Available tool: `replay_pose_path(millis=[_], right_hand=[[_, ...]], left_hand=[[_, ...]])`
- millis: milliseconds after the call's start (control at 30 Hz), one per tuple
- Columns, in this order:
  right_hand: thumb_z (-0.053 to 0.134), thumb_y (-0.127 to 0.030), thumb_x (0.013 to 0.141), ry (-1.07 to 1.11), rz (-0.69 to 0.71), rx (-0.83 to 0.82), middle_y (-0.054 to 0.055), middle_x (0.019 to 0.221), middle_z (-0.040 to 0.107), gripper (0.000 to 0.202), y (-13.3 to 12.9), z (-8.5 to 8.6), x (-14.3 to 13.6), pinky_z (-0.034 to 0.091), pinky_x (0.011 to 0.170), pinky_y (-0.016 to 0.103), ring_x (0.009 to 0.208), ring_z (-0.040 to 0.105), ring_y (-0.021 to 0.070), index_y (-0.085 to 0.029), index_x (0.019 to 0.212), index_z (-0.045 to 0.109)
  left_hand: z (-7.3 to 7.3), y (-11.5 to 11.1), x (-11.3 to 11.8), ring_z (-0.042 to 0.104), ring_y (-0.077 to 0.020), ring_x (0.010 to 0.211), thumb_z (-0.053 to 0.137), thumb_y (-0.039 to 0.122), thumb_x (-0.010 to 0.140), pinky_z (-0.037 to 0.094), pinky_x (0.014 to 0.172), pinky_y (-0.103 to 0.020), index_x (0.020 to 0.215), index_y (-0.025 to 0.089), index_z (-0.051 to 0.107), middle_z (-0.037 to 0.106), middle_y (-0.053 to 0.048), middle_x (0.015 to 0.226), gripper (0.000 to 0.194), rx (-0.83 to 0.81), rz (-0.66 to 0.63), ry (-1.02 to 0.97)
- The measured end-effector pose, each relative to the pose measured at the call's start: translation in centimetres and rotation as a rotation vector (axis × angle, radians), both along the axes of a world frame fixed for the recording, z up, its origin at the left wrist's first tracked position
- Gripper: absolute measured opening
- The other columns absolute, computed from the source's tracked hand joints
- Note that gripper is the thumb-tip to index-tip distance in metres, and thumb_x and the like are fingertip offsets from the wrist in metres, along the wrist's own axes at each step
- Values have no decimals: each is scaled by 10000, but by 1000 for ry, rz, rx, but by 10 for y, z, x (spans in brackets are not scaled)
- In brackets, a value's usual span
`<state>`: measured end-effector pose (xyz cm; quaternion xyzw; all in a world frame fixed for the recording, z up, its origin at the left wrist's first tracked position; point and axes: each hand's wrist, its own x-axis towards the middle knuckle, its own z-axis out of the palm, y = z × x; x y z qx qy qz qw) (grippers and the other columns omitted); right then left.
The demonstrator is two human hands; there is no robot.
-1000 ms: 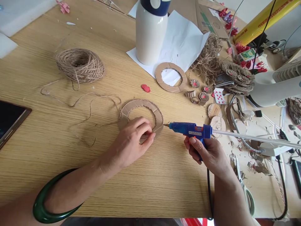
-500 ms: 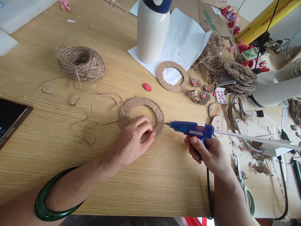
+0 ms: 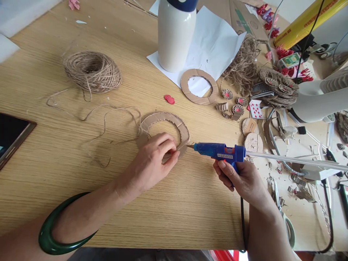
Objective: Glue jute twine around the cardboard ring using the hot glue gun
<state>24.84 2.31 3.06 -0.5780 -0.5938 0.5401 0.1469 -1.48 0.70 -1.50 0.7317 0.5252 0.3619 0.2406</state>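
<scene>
Now, taking the cardboard ring (image 3: 185, 132) in front of the worker as the dial, with twelve on the far side of the wooden table (image 3: 163, 217), I see both hands busy about it. It lies flat near the table's middle. The left hand (image 3: 154, 156) rests over its seven-to-five o'clock stretch, fingers curled, thumb and forefinger drawn close together at the band; whether they pinch a strand there, I can't tell.

At three o'clock the right hand (image 3: 243, 177) is wrapped firmly around the grip of a blue glue gun (image 3: 221, 151), thumb laid along its side. The nozzle points toward nine, right at the ring's edge; I can't make out whether it touches. A clear glue stick (image 3: 285, 158) juts from the back toward three.

Loose twine (image 3: 104, 125) trails over the table at the ring's nine-to-ten o'clock side, and the twine ball (image 3: 92, 72) sits beyond it at ten. Red paper discs (image 3: 169, 99) lie at twelve, a second cardboard ring (image 3: 184, 86) at one, partly over white paper (image 3: 214, 47), and fluted rosettes (image 3: 227, 94) at two. Scissors (image 3: 288, 230) lie toward four, a phone (image 3: 13, 137) at nine.
</scene>
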Motion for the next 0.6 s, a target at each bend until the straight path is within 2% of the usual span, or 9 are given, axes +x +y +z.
replay_pose_path(millis=[67, 233, 600], right_hand=[[567, -664, 924, -16, 5, 7, -32, 511, 444, 532, 0, 1, 0, 294, 411, 259, 423, 359, 77, -190, 688, 511], [590, -666, 909, 30, -92, -14, -40, 522, 440, 505, 0, 0, -2, 283, 379, 245, 417, 349, 78, -191, 747, 528], [627, -694, 866, 51, -118, -18, -33, 525, 439, 535, 0, -1, -5, 275, 367, 241, 403, 352, 73, -192, 710, 524]], left_hand=[[0, 0, 0, 611, -171, 841, 575, 83, 921, 503, 738, -300, 831, 176, 570, 634, -36, 907, 130, 2, -2, 4], [0, -1, 0, 603, -166, 825, 567, 84, 925, 502, 730, -302, 829, 172, 570, 632, -34, 910, 130, 5, -1, 8], [0, 0, 0, 603, -170, 835, 576, 83, 921, 506, 731, -303, 830, 170, 572, 629, -37, 910, 125, -2, -1, -1]])
